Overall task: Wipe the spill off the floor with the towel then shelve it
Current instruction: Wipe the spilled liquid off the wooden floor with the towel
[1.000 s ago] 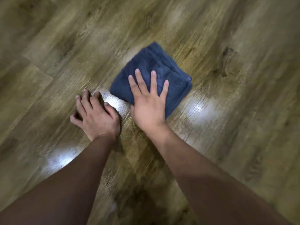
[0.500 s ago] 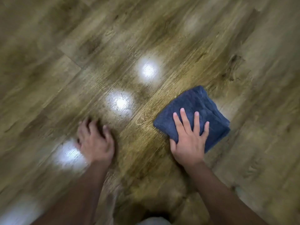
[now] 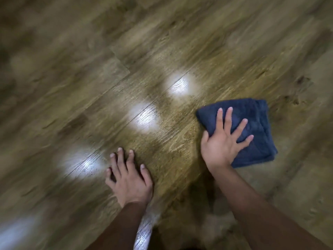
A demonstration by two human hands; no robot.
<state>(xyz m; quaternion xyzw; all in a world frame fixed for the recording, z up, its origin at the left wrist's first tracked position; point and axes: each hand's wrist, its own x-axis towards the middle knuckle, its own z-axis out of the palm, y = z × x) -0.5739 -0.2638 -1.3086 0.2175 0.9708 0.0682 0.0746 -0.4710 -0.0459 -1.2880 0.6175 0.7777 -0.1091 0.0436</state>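
Folded dark-blue terry towel [image 3: 252,127] at right of frame, long axis toward lower right, on wood-plank floor [image 3: 90,60]. Your right hand [image 3: 223,141] flat on it, fingers spread. Left hand [image 3: 128,177] braced on floor, gripping nothing. Right nearer.

The floor [image 3: 162,42] is seen as glossy, grained wood-look planks; the towel [image 3: 255,127] is made of matt, nubby dark-blue cloth.
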